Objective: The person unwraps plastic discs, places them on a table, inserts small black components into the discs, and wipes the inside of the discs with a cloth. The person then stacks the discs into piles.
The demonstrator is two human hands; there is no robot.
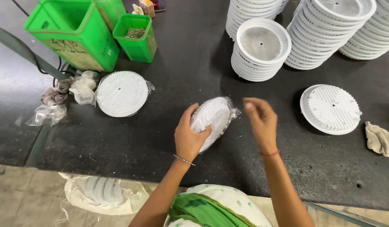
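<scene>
My left hand [188,138] curls its grip round a white round ribbed plastic disc in a clear film bag [211,120], tilted on edge on the black table [169,138], below the nearest white stack [259,50]. Its long axis runs lower-left to upper-right. My right hand [261,122] hovers, fingers loosely spread, beside the bag's mouth; I judge the unwrapping needs it pinched next.

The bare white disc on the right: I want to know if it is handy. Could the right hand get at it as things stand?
Probably yes. The right hand is empty and open, the bare white disc lies alone to its right, and only dark tabletop lies between them.
</scene>
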